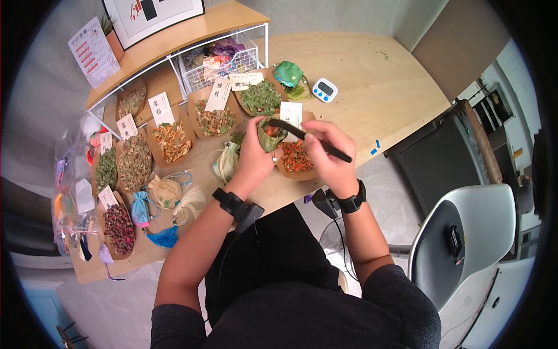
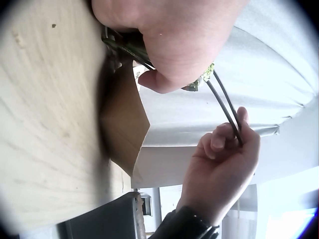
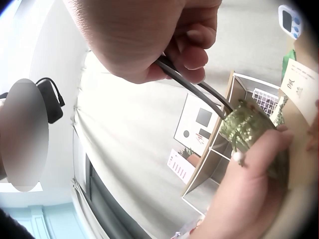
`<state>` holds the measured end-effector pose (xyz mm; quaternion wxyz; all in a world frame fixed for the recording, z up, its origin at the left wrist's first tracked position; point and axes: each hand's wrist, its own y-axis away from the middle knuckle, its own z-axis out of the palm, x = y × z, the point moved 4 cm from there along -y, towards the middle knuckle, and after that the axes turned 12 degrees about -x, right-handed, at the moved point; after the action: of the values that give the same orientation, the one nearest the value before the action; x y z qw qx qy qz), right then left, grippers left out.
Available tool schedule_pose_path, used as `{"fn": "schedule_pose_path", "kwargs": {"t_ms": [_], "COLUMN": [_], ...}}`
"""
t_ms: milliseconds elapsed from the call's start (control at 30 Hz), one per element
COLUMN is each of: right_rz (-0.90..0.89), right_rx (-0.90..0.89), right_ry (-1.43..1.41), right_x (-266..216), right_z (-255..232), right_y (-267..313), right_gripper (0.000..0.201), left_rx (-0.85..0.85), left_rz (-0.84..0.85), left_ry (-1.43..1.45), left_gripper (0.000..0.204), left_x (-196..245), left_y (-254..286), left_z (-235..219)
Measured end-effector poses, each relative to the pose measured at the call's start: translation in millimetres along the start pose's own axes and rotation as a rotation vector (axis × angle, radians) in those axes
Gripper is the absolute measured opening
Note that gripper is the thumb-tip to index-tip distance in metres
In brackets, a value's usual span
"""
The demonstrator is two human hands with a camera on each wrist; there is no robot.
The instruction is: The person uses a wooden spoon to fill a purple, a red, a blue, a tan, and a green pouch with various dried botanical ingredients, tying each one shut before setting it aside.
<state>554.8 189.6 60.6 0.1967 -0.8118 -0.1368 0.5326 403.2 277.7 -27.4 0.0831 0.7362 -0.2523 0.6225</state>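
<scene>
My left hand (image 1: 253, 156) grips a small green drawstring pouch (image 1: 268, 141) above the table's front edge, its gathered mouth facing up. Orange-red bits show at the opening. Black tweezers (image 1: 292, 130) are pinched in my right hand (image 1: 337, 163), their tips at the pouch's mouth. Both prongs of the tweezers (image 3: 199, 94) reach the frilled rim in the right wrist view, where a white bead (image 3: 238, 156) hangs from the pouch. Just below the hands lies a paper tray of orange-red dried flowers (image 1: 296, 157), partly covered by them.
Several paper trays with dried herbs and name cards spread leftward, including dark red buds (image 1: 118, 228). A pale pouch (image 1: 225, 163), a blue tasselled pouch (image 1: 141, 208) and a beige pouch (image 1: 165, 192) lie nearby. Behind are a green pouch (image 1: 288, 74), a timer (image 1: 325, 90) and a shelf (image 1: 232, 17).
</scene>
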Motion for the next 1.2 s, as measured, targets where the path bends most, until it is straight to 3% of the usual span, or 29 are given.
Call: {"fn": "schedule_pose_path", "kwargs": {"t_ms": [67, 200, 500, 800, 1000, 1200], "right_rz": [0.0, 0.112, 0.361, 0.399, 0.45, 0.29], "right_rx": [-0.037, 0.098, -0.165, -0.356, -0.317, -0.282], "right_ry": [0.077, -0.083, -0.235, -0.118, -0.165, -0.078], "right_x": [2.2, 4.2, 41.1, 46.3, 57.0, 61.7], "right_z": [4.0, -12.0, -47.3, -62.5, -54.4, -52.9], "right_y": [0.5, 10.9, 40.1, 53.3, 51.1, 43.8], "right_gripper": [0.013, 0.011, 0.015, 0.015, 0.02, 0.021], "left_rx": [-0.013, 0.001, -0.009, -0.008, -0.02, -0.028], "left_rz": [-0.012, -0.009, 0.038, 0.005, 0.007, 0.022], "left_ry": [0.028, 0.012, -0.025, 0.03, 0.048, 0.015], "left_gripper": [0.069, 0.067, 0.067, 0.067, 0.066, 0.065], "left_x": [2.5, 6.4, -1.9, 2.8, 2.5, -5.5], "left_y": [0.2, 1.5, -0.7, -0.6, -0.9, -2.5], "left_z": [-0.4, -1.6, -0.9, -0.9, -0.4, -0.2]}}
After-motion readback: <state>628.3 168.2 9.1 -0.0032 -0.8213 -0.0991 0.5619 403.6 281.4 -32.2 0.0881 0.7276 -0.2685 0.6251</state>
